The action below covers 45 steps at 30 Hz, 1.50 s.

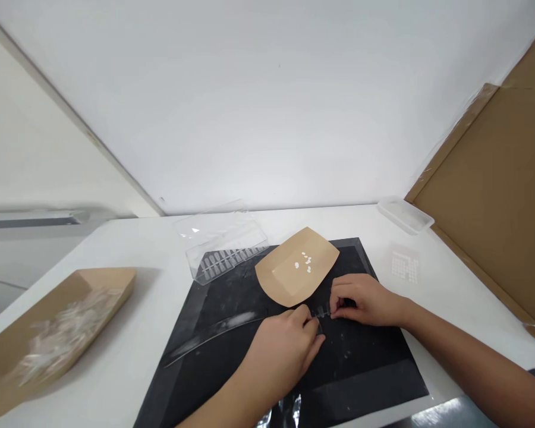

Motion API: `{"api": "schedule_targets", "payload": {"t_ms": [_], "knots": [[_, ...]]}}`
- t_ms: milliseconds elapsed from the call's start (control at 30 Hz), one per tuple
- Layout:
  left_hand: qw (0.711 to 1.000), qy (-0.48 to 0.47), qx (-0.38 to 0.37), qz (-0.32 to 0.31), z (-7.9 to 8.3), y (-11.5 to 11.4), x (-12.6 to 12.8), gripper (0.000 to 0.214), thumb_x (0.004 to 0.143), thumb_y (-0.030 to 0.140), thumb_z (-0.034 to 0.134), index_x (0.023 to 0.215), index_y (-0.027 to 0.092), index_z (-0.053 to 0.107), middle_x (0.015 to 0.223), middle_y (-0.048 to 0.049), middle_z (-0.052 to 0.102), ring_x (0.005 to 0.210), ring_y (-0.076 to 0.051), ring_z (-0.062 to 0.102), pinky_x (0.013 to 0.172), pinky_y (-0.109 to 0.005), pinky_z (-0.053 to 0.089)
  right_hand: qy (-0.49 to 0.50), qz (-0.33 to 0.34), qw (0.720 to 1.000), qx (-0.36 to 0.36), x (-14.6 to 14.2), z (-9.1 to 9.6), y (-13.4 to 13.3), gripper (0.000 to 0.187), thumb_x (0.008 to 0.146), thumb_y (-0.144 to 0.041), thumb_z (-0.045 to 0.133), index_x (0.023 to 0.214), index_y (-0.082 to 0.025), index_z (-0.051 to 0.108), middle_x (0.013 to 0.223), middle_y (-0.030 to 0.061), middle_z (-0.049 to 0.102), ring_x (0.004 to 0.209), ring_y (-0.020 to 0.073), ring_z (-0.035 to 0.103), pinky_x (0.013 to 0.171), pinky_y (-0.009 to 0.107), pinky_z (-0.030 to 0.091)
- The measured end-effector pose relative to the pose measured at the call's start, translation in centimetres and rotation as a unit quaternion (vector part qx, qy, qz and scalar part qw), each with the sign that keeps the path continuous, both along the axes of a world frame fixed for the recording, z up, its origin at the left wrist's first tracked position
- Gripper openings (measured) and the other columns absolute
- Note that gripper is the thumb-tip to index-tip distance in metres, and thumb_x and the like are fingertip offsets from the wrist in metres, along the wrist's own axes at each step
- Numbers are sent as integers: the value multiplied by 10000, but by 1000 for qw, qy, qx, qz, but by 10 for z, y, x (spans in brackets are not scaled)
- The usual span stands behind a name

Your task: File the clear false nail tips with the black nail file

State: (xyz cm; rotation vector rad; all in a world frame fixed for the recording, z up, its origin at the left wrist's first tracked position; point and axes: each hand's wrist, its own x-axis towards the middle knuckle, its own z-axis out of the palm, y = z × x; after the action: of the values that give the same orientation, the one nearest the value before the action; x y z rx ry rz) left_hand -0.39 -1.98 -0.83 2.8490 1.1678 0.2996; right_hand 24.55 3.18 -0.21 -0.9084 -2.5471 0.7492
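Note:
Both my hands rest on a black mat (365, 368) and pinch a small clear plastic strip with tooth-like tabs (323, 311). My left hand (282, 349) grips its left end with fingers closed. My right hand (364, 299) pinches the right end. Just behind them lies a brown paper tray (285, 279) holding a few small white pieces (306, 262). A long clear plastic strip (218, 333) curves across the mat to the left of my left hand.
A clear plastic box (225, 249) with rows of clear tips sits behind the mat. A brown paper tray (9, 356) of clear plastic scraps stands front left. A white tray (405, 215) and cardboard sheet (494, 196) are at the right.

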Motion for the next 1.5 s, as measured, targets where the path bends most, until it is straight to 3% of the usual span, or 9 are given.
{"api": "schedule_targets", "payload": {"t_ms": [233, 400, 533, 667, 767, 867, 1000, 1300, 1500], "knots": [[999, -10, 41, 12, -5, 3, 3, 213, 1033, 193, 524, 863, 191, 651, 699, -14, 680, 580, -204, 693, 508, -275, 452, -9, 4, 1000, 8, -1, 1, -1, 39, 958, -210, 718, 925, -225, 701, 917, -3, 714, 856, 150, 661, 761, 261, 491], [998, 22, 36, 56, -8, 7, 0, 147, 1017, 180, 573, 886, 200, 637, 696, -2, 701, 552, -211, 691, 465, -265, 386, -22, 6, 1000, 5, 0, 3, -1, 55, 947, -176, 714, 938, -228, 698, 930, -13, 706, 868, 141, 656, 767, 252, 485], [996, 48, 57, 42, -11, 6, 0, 123, 944, 91, 618, 907, 198, 667, 757, -20, 704, 581, -226, 692, 464, -277, 392, -29, 11, 999, 10, 0, 2, -2, 49, 955, -182, 705, 958, -229, 691, 948, -5, 701, 888, 150, 651, 777, 261, 483], [996, 36, 84, 12, -12, 7, -1, 173, 1001, 152, 562, 888, 181, 688, 777, -43, 690, 580, -222, 682, 471, -292, 412, -35, 14, 999, 14, 1, 1, -2, 44, 959, -181, 697, 963, -224, 688, 961, 7, 689, 900, 158, 643, 778, 268, 480], [999, 38, 39, -6, -2, 9, -5, 250, 1041, 245, 531, 861, 185, 694, 779, -36, 683, 585, -215, 688, 492, -302, 440, -39, 13, 999, 9, 1, 1, -2, 41, 959, -184, 700, 962, -222, 686, 954, 1, 682, 900, 153, 635, 775, 265, 473], [997, 61, -38, -17, 14, 9, -10, 207, 978, 391, 662, 953, 195, 725, 881, -41, 715, 654, -248, 722, 528, -332, 493, -39, 13, 999, 0, 1, 2, -1, 32, 962, -198, 707, 963, -222, 685, 953, -3, 679, 897, 148, 631, 780, 262, 469], [992, 87, -95, -4, 26, 8, -12, 203, 960, 384, 686, 1050, 209, 733, 960, -46, 732, 731, -271, 747, 594, -356, 543, -32, 13, 999, -13, 1, 2, 0, 35, 959, -197, 708, 958, -221, 683, 963, -2, 681, 896, 150, 631, 783, 264, 471], [990, 94, -102, -8, 23, 5, -9, 264, 1056, 312, 480, 1015, 216, 723, 883, -53, 749, 732, -261, 755, 607, -327, 530, -27, 16, 999, -18, 3, -1, 1, 16, 968, -220, 704, 971, -222, 688, 969, 12, 690, 897, 162, 638, 791, 279, 481], [988, 95, -113, 35, 27, 13, -10, 289, 1088, 283, 427, 980, 207, 684, 825, -51, 772, 697, -263, 760, 583, -309, 489, -27, 16, 999, -17, 2, 0, 1, 28, 961, -208, 709, 968, -225, 688, 969, 5, 684, 897, 154, 632, 781, 272, 474]]}}
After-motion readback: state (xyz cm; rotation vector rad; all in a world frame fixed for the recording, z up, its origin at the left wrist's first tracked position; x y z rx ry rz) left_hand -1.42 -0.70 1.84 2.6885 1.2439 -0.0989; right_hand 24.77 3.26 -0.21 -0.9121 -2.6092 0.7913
